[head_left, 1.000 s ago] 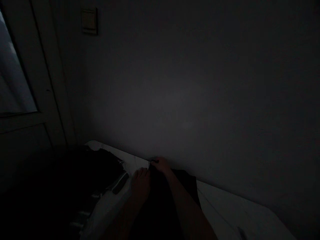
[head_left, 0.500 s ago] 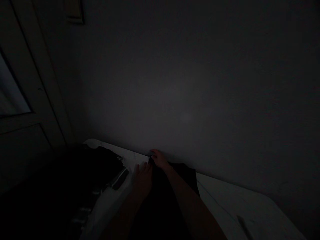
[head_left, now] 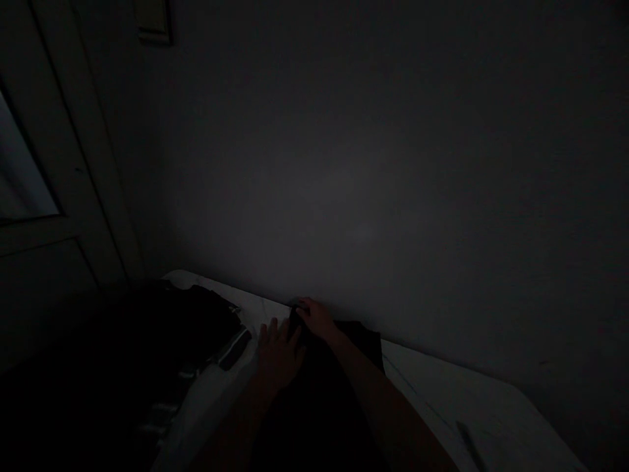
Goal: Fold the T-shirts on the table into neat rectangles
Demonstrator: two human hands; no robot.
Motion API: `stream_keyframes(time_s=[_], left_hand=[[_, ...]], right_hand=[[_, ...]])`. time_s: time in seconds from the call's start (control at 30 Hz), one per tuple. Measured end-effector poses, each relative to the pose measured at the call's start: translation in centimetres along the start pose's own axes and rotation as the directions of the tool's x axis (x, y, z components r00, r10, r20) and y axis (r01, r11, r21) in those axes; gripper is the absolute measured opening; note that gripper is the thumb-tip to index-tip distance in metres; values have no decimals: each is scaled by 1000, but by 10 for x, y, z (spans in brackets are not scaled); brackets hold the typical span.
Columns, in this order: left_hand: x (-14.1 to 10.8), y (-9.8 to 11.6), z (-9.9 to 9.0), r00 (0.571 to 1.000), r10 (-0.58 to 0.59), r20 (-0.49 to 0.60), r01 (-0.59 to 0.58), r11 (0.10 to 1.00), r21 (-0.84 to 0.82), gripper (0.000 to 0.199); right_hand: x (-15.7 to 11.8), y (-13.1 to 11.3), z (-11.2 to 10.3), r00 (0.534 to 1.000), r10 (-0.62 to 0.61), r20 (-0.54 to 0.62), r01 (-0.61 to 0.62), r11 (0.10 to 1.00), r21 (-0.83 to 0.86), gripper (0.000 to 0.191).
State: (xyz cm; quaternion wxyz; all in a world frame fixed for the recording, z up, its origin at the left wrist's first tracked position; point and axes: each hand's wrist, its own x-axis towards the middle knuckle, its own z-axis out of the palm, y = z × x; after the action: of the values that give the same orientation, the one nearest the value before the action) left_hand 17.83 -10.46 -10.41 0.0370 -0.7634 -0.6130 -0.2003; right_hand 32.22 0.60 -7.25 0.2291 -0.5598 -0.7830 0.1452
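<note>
Dark cloth (head_left: 363,341) lies across a pale bed-like surface (head_left: 472,400), its far edge just short of the wall (head_left: 344,183) and its near part running down between the forearms, out of the frame. The right hand (head_left: 318,319) sits on top of that far edge, with its fingers (head_left: 307,305) curled over a small gathered bunch of the fabric. The room is too dim to tell whether they are clenched on it or only resting there. The left hand (head_left: 279,354) is open, fingers spread and pointing toward the wall, and it rests at the cloth's left edge, just beside the right hand. As far as the pictures show, the cloth under the hands is not laid smooth: it is bunched at the top, while its right corner spreads out flat on the pale surface. To the left, a larger dark garment (head_left: 196,314) lies in a low heap, apart from both hands, with a pale-edged dark band (head_left: 234,349) along its near side and faint stripes lower down. It looks settled, though shadow hides any folds. A thin dark object (head_left: 469,446) lies on the pale surface at lower right, too dim to identify. A glazed door (head_left: 73,164) stands at the left, and a wall switch plate (head_left: 153,23) sits high above.
</note>
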Motion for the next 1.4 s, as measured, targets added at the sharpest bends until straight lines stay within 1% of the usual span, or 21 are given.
stream_keyframes(time_s=[0.07, 0.13, 0.23, 0.3, 0.37, 0.43, 0.53, 0.6, 0.67, 0.83, 0.93, 1.07, 1.2, 1.4], left_hand=[[1, 0, 1, 1000, 1, 4, -1, 1000, 1, 51], [3, 0, 2, 1000, 23, 2, -23, 1000, 18, 50], [8, 1, 3, 991, 137, 5, -137, 990, 41, 48], [9, 2, 2, 979, 202, 37, -203, 979, 23, 47], [8, 3, 2, 975, 213, 69, -213, 977, -1, 45], [6, 4, 2, 978, 195, 73, -196, 981, -3, 44], [4, 5, 3, 980, 193, 57, -194, 981, 23, 44], [3, 4, 5, 977, 204, 54, -206, 978, 33, 44], [3, 3, 6, 974, 218, 56, -220, 975, 39, 45], [3, 2, 5, 973, 227, 31, -228, 973, 43, 47], [3, 3, 4, 975, 221, 37, -222, 975, 24, 47], [3, 4, 3, 974, 223, 29, -223, 974, 22, 47], [2, 4, 1, 975, 217, 39, -218, 976, 22, 47], [3, 5, -2, 976, 213, 44, -213, 977, 11, 49]], right_hand=[[-2, 5, -8, 999, -26, 31, 25, 999, 40, 40], [-4, 10, -16, 1000, -23, 18, 22, 999, 49, 42], [-13, 18, -30, 999, 14, -39, -14, 1000, -7, 38], [-25, 23, -36, 999, 29, -32, -31, 999, -42, 34], [-42, 27, -38, 999, 36, 1, -36, 996, -78, 29], [-57, 30, -36, 999, 42, 25, -39, 993, -111, 27], [-71, 31, -31, 997, 70, 31, -64, 983, -171, 33], [-71, 32, -29, 994, 101, 33, -91, 972, -218, 36], [-67, 31, -30, 991, 125, 37, -112, 962, -250, 34], [-60, 27, -36, 992, 107, 60, -90, 966, -242, 17], [-62, 27, -37, 992, 98, 73, -79, 971, -225, 18], [-64, 27, -35, 990, 95, 102, -72, 975, -211, 24], [-63, 24, -36, 988, 107, 113, -81, 973, -215, 14], [-68, 17, -43, 991, 114, 76, -93, 966, -241, 14]])
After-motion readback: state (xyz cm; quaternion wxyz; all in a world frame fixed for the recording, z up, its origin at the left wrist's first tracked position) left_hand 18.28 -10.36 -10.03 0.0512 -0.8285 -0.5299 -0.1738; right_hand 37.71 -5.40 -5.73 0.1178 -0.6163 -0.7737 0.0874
